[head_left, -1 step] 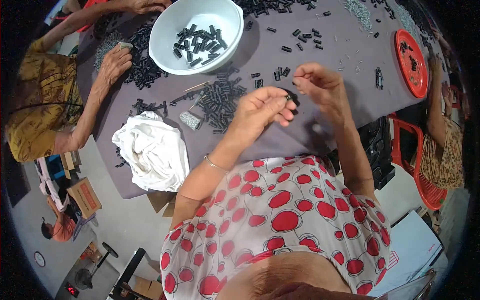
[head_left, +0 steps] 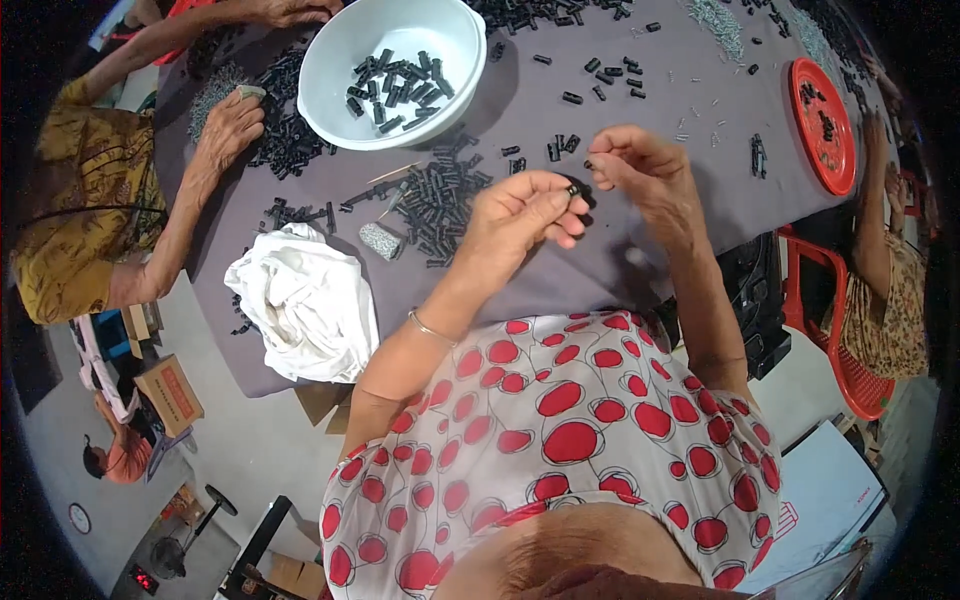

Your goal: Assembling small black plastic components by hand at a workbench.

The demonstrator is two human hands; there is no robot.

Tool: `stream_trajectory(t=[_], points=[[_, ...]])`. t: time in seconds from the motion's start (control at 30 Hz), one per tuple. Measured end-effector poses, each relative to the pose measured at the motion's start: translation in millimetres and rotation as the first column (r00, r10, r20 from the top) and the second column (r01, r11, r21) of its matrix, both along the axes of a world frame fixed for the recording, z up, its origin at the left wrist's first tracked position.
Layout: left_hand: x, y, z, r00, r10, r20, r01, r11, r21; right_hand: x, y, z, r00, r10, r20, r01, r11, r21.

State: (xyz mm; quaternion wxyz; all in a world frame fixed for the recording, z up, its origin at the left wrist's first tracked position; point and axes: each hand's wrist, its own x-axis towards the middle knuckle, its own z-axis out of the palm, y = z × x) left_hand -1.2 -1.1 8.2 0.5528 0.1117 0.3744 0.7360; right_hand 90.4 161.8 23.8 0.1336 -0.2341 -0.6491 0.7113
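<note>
My left hand (head_left: 525,220) pinches a small black plastic part (head_left: 573,190) between thumb and forefinger, above the cloth. Just right of it, my right hand (head_left: 645,170) is closed in a pinch, with a tiny dark piece (head_left: 590,165) at its fingertips that is too small to name. The hands are close but apart. Left of my left hand spreads a heap of black cylindrical parts (head_left: 440,205). Beyond my fingers lie a few loose black parts (head_left: 563,147). A white basin (head_left: 320,75) with black parts inside stands at the far left.
Near the heap are a tool with a wrapped handle (head_left: 380,240), a thin stick (head_left: 395,172) and a white cloth (head_left: 305,300). A red tray (head_left: 845,170) and small metal pins (head_left: 717,30) lie far right. Co-workers' hands (head_left: 230,125) are at left; another person sits right.
My right hand has shifted very slightly, and a tiny dark piece now shows at its fingertips. My left hand has tilted a little, still holding the black part.
</note>
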Motion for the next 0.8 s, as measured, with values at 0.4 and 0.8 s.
stream_trajectory(t=[0.4, 0.8], points=[[0.7, 2.6, -2.4, 0.993, 0.076, -0.095, -0.088, 0.988, -0.129, 12.8, -12.4, 13.2, 0.998, -0.007, -0.067, 0.015, 0.992, 0.123], [5.1, 3.4, -1.8, 0.972, 0.121, -0.202, -0.144, 0.984, -0.102, 8.9, -30.6, 13.5, 0.993, -0.059, -0.102, 0.111, 0.748, 0.654]])
